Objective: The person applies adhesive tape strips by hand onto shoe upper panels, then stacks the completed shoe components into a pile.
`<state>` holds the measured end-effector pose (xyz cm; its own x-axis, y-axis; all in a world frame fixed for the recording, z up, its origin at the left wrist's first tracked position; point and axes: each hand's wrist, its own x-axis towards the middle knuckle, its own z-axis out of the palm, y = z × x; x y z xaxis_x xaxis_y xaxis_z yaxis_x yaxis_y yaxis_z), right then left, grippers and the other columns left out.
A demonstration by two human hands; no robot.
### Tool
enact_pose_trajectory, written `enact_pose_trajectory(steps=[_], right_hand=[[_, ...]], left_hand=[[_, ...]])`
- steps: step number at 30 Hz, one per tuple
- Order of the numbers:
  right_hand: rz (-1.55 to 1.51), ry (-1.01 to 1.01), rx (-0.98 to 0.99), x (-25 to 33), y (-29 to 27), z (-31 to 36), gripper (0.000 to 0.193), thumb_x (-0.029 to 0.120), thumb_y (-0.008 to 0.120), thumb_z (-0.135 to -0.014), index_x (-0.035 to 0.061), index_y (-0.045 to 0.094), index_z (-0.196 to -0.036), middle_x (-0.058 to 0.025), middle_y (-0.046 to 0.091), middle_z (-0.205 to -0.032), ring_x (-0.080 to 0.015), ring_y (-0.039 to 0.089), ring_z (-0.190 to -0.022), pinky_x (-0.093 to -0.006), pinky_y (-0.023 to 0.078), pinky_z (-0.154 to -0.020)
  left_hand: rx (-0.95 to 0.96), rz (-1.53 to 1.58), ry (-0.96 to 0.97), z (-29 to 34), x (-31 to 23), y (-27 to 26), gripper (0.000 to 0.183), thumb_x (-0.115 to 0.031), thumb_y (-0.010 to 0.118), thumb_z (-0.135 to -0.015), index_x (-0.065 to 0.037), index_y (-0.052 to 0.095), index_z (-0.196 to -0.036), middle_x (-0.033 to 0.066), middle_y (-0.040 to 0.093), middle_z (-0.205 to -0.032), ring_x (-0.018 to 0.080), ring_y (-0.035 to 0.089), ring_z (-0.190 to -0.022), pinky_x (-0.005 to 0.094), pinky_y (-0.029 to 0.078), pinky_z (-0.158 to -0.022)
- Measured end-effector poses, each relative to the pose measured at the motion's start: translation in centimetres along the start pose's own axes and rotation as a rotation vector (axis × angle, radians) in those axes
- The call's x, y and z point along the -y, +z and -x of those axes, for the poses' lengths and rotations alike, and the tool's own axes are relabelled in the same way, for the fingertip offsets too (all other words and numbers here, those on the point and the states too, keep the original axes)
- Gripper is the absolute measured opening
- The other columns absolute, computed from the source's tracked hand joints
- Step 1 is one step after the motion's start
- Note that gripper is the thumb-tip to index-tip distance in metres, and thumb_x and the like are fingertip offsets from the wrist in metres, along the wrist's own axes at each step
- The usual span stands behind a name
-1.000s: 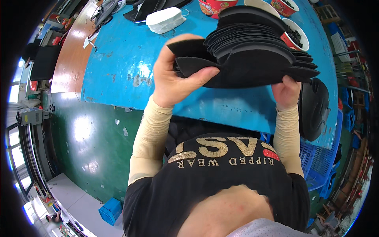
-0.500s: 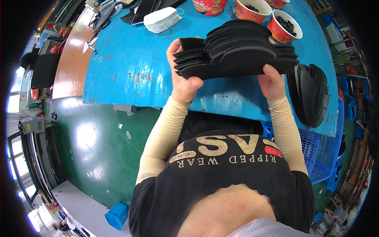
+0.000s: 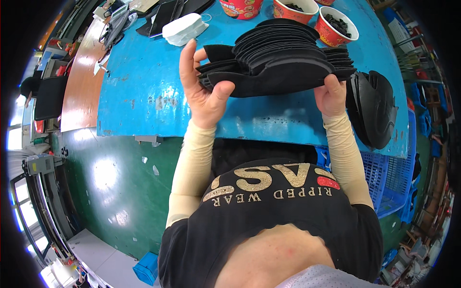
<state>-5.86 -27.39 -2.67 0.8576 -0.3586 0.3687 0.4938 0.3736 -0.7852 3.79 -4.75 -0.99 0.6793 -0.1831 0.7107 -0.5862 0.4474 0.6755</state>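
A thick stack of black, curved sheet pieces (image 3: pixel 288 72) is held up over the near side of the blue table, its layers fanned along the top. My left hand (image 3: pixel 204 98) has its thumb at the front of the stack's left end; the index finger points upward, off the pieces, and other fingers go behind them. At the right end my right hand (image 3: pixel 331 96) grips with the thumb in front, its fingers hidden behind the stack. Beside my right hand, a second pile of black curved pieces (image 3: pixel 372 110) lies on the table.
The blue table (image 3: pixel 144 96) carries a white packet (image 3: pixel 185 29), flat black pieces (image 3: pixel 168 17) and several red paper tubs, one (image 3: pixel 336 29) with small black bits inside. A blue plastic crate (image 3: pixel 384 177) stands below the table's right edge.
The stack has shifted slightly left, its left layers spreading apart more. My left hand has moved left and its index finger has straightened upward. My right hand keeps its hold.
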Motion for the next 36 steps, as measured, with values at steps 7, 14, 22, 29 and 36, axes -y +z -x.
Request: enact_pose_trajectory(steps=[7, 14, 22, 29, 36], right_hand=[[0.166, -0.26, 0.117, 1.1, 1.5, -1.9, 0.065, 0.023, 0.07, -0.078, 0.0037, 0.035, -0.129, -0.0141, 0.051, -0.12, -0.0233, 0.053, -0.108, -0.0363, 0.044, -0.094], [0.157, -0.282, 0.112, 2.0, 1.8, -2.1, 0.052, 0.013, 0.067, -0.08, 0.0081, 0.037, -0.123, -0.0151, 0.055, -0.111, -0.0244, 0.057, -0.099, -0.0357, 0.049, -0.086], [0.166, -0.298, 0.166, 2.3, 2.2, -2.7, 0.045, 0.011, 0.065, -0.082, 0.0086, 0.041, -0.12, -0.0158, 0.056, -0.11, -0.0236, 0.057, -0.099, -0.0338, 0.049, -0.086], [0.16, -0.31, 0.148, 1.7, 1.6, -2.7, 0.041, 0.015, 0.063, -0.084, 0.005, 0.041, -0.117, -0.0156, 0.056, -0.112, -0.0218, 0.057, -0.099, -0.0347, 0.048, -0.089], [0.693, -0.427, -0.128, 2.6, 3.1, -5.0, 0.017, 0.012, 0.055, -0.09, 0.0036, 0.048, -0.103, -0.0104, 0.062, -0.098, -0.0151, 0.057, -0.093, -0.0277, 0.046, -0.082]], left_hand=[[0.076, -0.034, -0.075, -0.7, -1.0, -0.4, 0.061, -0.014, 0.075, -0.073, -0.006, 0.035, -0.118, 0.0148, 0.046, -0.119, 0.0167, 0.054, -0.094, 0.0276, 0.049, -0.079], [0.091, 0.041, -0.049, -0.7, -0.9, 0.5, 0.06, -0.009, 0.077, -0.069, -0.006, 0.036, -0.112, 0.0137, 0.049, -0.115, 0.0169, 0.056, -0.09, 0.0279, 0.051, -0.077], [0.147, -0.004, -0.017, -1.3, -0.2, -0.1, 0.058, -0.006, 0.078, -0.065, -0.006, 0.042, -0.11, 0.015, 0.048, -0.117, 0.0187, 0.054, -0.097, 0.0295, 0.049, -0.083], [0.15, 0.081, -0.04, -0.7, 0.0, -0.1, 0.058, 0.001, 0.076, -0.065, -0.008, 0.038, -0.109, 0.0128, 0.048, -0.112, 0.0195, 0.053, -0.1, 0.0317, 0.049, -0.084], [0.008, -0.214, -0.038, -3.9, -0.4, 0.1, 0.025, 0.002, 0.067, -0.076, -0.003, 0.05, -0.093, 0.0069, 0.061, -0.092, 0.0117, 0.056, -0.085, 0.0232, 0.045, -0.08]])
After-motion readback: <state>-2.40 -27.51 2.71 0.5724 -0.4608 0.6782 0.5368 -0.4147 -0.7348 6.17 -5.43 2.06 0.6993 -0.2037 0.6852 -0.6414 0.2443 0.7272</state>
